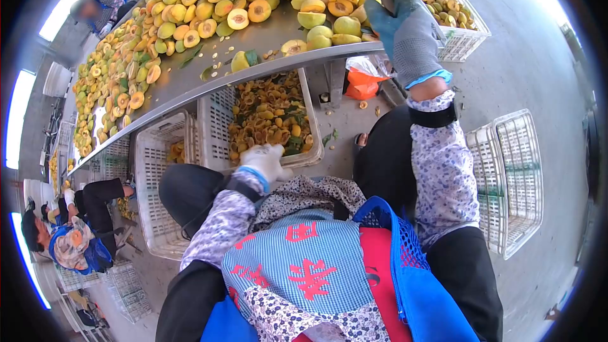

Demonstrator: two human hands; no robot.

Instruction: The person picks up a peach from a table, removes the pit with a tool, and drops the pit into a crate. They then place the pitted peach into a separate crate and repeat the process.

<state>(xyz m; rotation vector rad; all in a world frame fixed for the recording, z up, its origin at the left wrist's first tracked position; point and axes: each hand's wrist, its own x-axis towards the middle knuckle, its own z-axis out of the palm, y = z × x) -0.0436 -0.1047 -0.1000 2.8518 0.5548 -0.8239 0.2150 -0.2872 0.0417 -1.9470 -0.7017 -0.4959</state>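
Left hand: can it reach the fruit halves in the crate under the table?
Likely yes. The left hand sits at the near rim of the crate, the fruit halves lie uncovered, and the table overhangs only its far end.

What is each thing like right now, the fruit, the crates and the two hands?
apricots: piled on the metal table, some whole, many cut in half.
middle crate: filled with apricot halves.
left crate: holds only a few pieces.
left hand: gloved, at the middle crate's rim, blurred.
right hand: gloved, up among the apricots, grip unclear.
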